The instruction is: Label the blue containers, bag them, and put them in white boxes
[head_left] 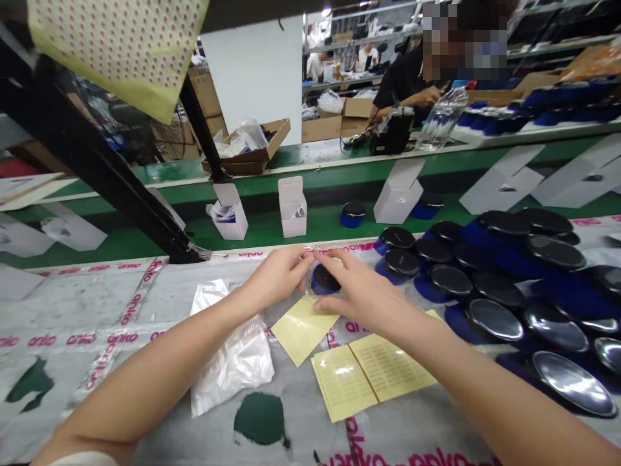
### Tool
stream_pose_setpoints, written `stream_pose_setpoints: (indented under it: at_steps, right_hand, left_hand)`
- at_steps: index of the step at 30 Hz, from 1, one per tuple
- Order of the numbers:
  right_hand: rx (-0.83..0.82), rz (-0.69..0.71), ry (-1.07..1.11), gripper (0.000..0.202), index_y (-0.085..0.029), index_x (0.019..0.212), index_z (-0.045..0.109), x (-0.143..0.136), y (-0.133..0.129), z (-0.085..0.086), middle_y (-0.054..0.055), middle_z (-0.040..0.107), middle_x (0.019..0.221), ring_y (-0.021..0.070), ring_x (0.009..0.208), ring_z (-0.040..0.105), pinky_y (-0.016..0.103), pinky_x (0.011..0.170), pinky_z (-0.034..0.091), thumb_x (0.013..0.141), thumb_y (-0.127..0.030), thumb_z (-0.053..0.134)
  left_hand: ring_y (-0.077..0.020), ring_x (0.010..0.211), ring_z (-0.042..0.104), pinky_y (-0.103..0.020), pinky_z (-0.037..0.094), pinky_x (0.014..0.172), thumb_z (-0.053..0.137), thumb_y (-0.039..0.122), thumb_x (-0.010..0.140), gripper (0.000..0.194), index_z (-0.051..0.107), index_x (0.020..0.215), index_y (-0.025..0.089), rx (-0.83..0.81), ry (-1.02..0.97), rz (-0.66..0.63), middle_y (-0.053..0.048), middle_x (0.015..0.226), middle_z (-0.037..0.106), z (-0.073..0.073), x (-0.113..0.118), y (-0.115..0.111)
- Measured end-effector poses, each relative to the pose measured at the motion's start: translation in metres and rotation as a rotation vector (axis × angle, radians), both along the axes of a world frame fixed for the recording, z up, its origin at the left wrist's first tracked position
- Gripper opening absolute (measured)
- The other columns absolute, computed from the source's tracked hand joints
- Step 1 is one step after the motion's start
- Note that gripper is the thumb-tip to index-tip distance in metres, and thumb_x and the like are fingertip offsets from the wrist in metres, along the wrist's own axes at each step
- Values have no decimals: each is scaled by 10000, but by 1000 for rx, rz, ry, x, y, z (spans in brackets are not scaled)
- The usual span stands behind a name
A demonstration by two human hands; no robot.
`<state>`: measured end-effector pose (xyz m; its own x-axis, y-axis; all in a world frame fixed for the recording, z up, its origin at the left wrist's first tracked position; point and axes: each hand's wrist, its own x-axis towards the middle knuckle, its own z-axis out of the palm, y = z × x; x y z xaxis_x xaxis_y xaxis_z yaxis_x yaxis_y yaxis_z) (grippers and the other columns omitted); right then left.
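Between my two hands a blue round container with a black lid [324,278] sits in a clear plastic bag. My left hand [281,270] pinches the bag's edge on the left, its fingers pressed together. On the right, my right hand [356,285] curls round the container, fingers over the top and thumb below. Just beneath them lies a yellow sheet [303,331], with wider yellow label sheets [371,372] nearer to me. A stack of clear plastic bags [237,362] lies partly under my left forearm.
Several blue containers with black lids [449,281] crowd the right side. Open white boxes [294,217] stand on the green strip [262,226] behind. A black post [97,149] slants across the left. Beyond, a person in black [402,81] works near a plastic bottle [444,116].
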<state>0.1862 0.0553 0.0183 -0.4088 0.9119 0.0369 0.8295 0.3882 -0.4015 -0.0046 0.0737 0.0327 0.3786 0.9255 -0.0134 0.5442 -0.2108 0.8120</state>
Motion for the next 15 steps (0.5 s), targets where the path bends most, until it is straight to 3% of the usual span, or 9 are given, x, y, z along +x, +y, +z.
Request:
stream_pose_setpoints:
  at_steps: [3, 5, 7, 11, 13, 15]
  right_hand:
    - [1, 88, -101, 440, -172, 1303, 617, -12, 14, -1, 175, 637, 1230, 351, 1080, 652, 434, 823, 510, 902, -351, 610]
    - [-10, 117, -109, 437, -166, 1295, 616, -15, 22, 0, 176, 633, 1227, 324, 979, 684, 414, 775, 510, 883, -311, 624]
    - [-30, 155, -125, 519, -180, 1336, 579, -14, 26, 3, 160, 654, 1206, 308, 939, 697, 383, 734, 509, 834, -279, 668]
    - [-12, 181, -129, 696, -164, 1452, 438, -12, 19, 7, 178, 673, 1263, 343, 1099, 670, 395, 784, 527, 800, -217, 674]
    - [15, 199, -126, 726, -160, 1470, 414, -15, 12, 7, 196, 626, 1365, 361, 1191, 628, 436, 865, 525, 792, -180, 672]
    - [10, 213, -143, 690, -167, 1452, 442, -19, 8, 7, 191, 628, 1367, 364, 1185, 628, 461, 887, 521, 799, -170, 665]
  left_hand:
    - [-155, 638, 577, -275, 409, 616, 491, 398, 979, 273, 612, 831, 203, 85, -50, 48, 1, 684, 643, 5, -6, 2]
    - [-169, 730, 598, -278, 426, 643, 601, 427, 914, 236, 654, 951, 200, 63, -52, 51, -23, 829, 678, 1, -11, 3]
    - [-165, 731, 587, -269, 434, 620, 675, 442, 847, 303, 670, 1011, 187, -94, -83, 1, -33, 876, 672, -8, -15, 4]
    - [-124, 573, 508, -226, 385, 481, 678, 440, 822, 304, 656, 916, 151, -411, -232, 3, 13, 683, 565, -29, -15, 3]
    - [-115, 543, 486, -222, 366, 473, 671, 382, 832, 229, 632, 824, 157, -349, -272, 66, 26, 629, 543, -35, -14, 1]
    - [-125, 593, 527, -244, 415, 547, 640, 322, 862, 196, 614, 748, 165, -187, -298, 86, 9, 649, 587, -36, -13, -2]
